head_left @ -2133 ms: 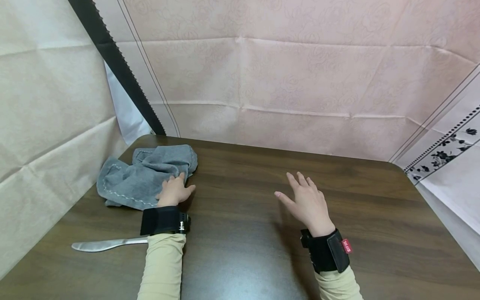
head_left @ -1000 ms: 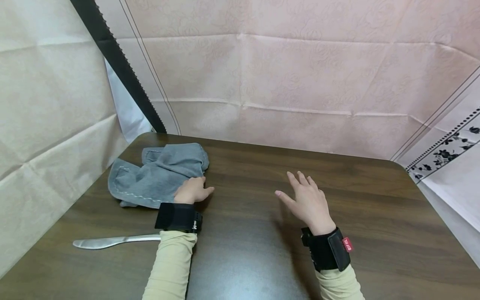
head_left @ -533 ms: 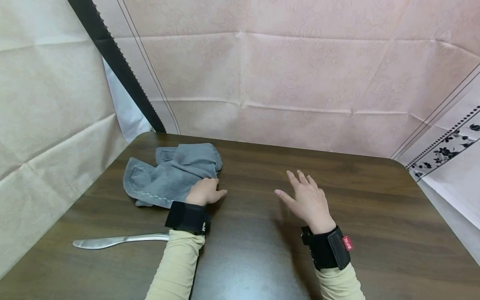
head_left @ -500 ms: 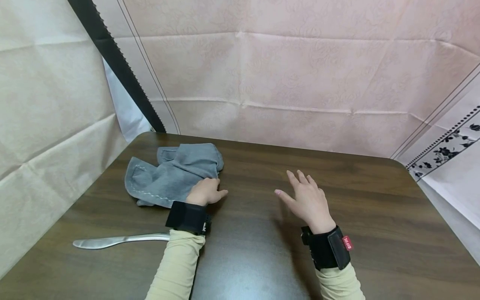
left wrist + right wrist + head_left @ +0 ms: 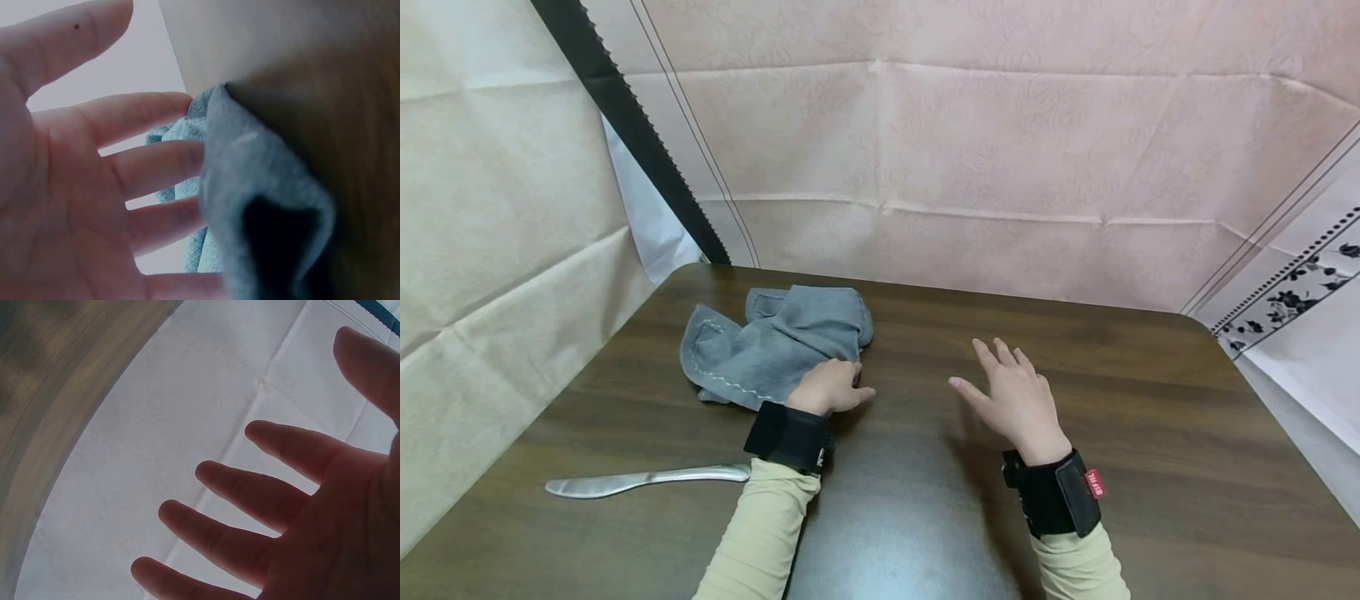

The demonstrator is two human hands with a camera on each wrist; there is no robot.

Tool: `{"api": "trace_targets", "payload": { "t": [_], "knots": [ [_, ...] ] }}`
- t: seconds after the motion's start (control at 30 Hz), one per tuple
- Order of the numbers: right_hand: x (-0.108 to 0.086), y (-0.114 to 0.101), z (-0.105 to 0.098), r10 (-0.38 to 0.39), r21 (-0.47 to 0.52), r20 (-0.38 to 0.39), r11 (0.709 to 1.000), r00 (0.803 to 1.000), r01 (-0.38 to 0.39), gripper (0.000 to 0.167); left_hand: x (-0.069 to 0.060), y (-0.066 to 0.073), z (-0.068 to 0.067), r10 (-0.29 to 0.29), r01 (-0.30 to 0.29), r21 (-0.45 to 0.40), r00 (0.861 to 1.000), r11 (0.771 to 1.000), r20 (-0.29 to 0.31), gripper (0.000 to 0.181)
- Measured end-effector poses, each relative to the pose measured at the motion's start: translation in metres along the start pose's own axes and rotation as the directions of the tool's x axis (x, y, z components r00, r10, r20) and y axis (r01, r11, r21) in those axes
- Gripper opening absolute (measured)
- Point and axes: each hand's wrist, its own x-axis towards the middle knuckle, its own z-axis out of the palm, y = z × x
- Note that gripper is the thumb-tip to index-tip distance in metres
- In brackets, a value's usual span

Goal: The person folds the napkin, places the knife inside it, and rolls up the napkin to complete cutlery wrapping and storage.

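A crumpled grey-blue cloth [image 5: 775, 342] with pale stitching lies towards the back left of the table. My left hand [image 5: 829, 386] is at its near right edge, palm side towards the cloth. In the left wrist view the fingers [image 5: 156, 165] are fairly straight and spread, touching the cloth [image 5: 250, 169], and the thumb stands apart. A fold of cloth hides the fingertips. My right hand [image 5: 1018, 404] hovers over the right half of the table with fingers spread, touching nothing. The right wrist view shows that hand [image 5: 331, 506] holding nothing.
A silver table knife [image 5: 647, 479] lies flat at the left, its handle end beside the left sleeve. The brown wooden table [image 5: 1165, 450] has rounded far corners. Pale patterned fabric [image 5: 985, 167] hangs behind its far edge and along both sides.
The cloth has slid rightwards across the table together with my left hand, away from the left edge. More of the knife handle shows. My right hand has hardly moved.
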Motion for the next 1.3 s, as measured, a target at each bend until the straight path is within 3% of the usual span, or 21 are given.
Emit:
{"api": "trace_targets", "payload": {
  "t": [0.23,0.47,0.67,0.87,1.0,1.3],
  "knots": [
    [0.000,0.000,0.000,-0.002,0.000,-0.001,1.000,1.000,0.002,0.064,-0.001,0.017,0.004,0.070,-0.072,0.059,0.997,0.996,0.032,0.043],
    [0.001,0.000,0.000,-0.006,0.001,0.000,1.000,1.000,0.006,0.064,0.001,0.045,0.019,0.122,-0.118,0.164,0.992,0.979,-0.016,0.040],
    [0.000,0.000,-0.001,-0.008,0.002,0.013,1.000,1.000,0.008,0.064,-0.001,0.062,0.028,0.194,-0.180,0.231,0.980,0.956,-0.040,0.037],
    [0.000,0.000,-0.001,-0.006,0.002,0.022,1.000,1.000,0.006,0.064,-0.005,0.073,0.031,0.247,-0.240,0.246,0.969,0.939,0.002,0.041],
    [0.000,0.001,-0.001,-0.006,0.002,0.014,1.000,1.000,0.006,0.063,-0.007,0.078,0.032,0.280,-0.274,0.248,0.960,0.929,0.014,0.033],
    [0.000,0.001,0.000,-0.004,0.014,0.045,1.000,0.999,0.004,0.064,-0.012,0.087,0.038,0.317,-0.311,0.257,0.948,0.915,0.019,0.035]
  ]
}}
